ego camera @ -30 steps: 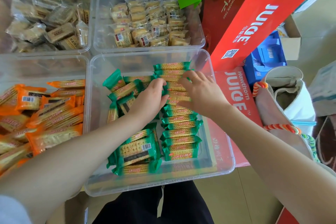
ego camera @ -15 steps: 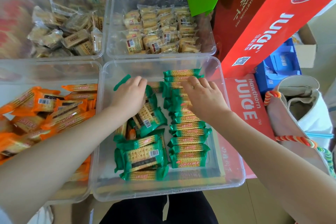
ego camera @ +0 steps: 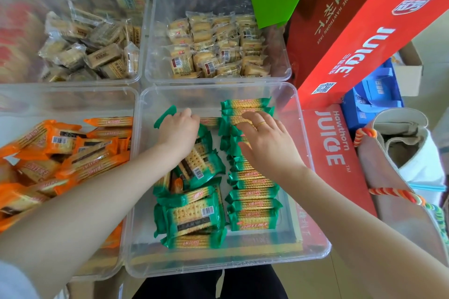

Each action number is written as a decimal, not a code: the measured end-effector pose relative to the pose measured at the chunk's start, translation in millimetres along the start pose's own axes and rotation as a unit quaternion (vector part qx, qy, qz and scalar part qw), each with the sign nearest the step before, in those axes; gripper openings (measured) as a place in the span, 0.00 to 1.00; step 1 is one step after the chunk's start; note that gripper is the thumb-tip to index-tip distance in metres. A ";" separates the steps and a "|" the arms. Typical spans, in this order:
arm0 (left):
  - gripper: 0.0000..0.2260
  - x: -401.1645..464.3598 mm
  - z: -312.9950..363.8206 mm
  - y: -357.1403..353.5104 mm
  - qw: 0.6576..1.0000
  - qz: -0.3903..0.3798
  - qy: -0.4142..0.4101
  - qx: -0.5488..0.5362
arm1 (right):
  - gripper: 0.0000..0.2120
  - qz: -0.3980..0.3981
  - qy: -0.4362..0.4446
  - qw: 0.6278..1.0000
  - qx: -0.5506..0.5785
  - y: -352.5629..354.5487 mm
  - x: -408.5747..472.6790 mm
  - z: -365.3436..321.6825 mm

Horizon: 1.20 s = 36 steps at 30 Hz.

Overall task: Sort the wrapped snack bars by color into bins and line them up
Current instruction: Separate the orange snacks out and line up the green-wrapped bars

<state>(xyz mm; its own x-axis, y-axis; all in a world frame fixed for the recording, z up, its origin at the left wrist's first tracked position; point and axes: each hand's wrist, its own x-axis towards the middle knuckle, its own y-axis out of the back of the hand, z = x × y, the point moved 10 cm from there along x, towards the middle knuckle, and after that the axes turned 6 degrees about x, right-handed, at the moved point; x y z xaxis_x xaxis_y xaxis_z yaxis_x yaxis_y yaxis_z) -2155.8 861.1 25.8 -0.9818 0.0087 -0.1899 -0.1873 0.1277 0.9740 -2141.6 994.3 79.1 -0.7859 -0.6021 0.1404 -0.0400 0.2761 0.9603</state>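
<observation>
Green bars (ego camera: pixel 252 211) lie under both hands, left (ego camera: pixel 178 126) and right (ego camera: pixel 263 138)

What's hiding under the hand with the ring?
The right hand rests on the lined-up row of green bars. Bars show at both ends of the row; the ones under the palm are covered, so how they lie is hidden.

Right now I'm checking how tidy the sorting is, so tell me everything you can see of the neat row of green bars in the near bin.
The row of green bars runs along the right side of the clear plastic bin, each bar crosswise, from near the front toward the back wall. Wrappers look glossy, green at the ends with a yellow cracker-print middle. The right hand, wearing a ring, rests flat-fingered on the far part of the row. Loose green bars lie beside it to the left.
</observation>
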 end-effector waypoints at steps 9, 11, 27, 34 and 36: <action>0.10 -70.8 -76.8 64.6 0.857 0.126 0.102 -0.489 | 0.13 -0.113 -0.038 0.965 0.232 -25.7 23.8 -45.6; 0.07 -83.1 -83.8 60.3 0.826 0.124 0.118 -0.537 | 0.15 -0.238 -0.057 0.952 0.184 -71.3 17.1 -60.6; 0.13 -113.9 -84.4 13.8 0.623 0.108 0.218 -0.744 | 0.13 -0.158 -0.286 0.834 0.444 -51.4 -11.2 -24.4; 0.10 -88.6 -30.1 -2.7 0.613 0.016 0.199 -0.764 | 0.08 -0.115 -0.398 0.601 0.684 -5.9 -78.4 35.9; 0.07 -77.6 -7.5 -10.4 0.676 -0.028 0.185 -0.713 | 0.09 -0.130 -0.378 0.640 0.656 -0.8 -85.0 45.1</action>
<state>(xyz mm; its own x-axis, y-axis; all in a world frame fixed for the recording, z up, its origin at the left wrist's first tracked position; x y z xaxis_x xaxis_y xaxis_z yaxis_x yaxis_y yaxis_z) -2077.9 851.6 31.3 -0.8635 -0.2383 -0.4445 0.1928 -0.9704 0.1457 -2102.6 1079.0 55.5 -0.7011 -0.3583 -0.6165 -0.3242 0.9302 -0.1719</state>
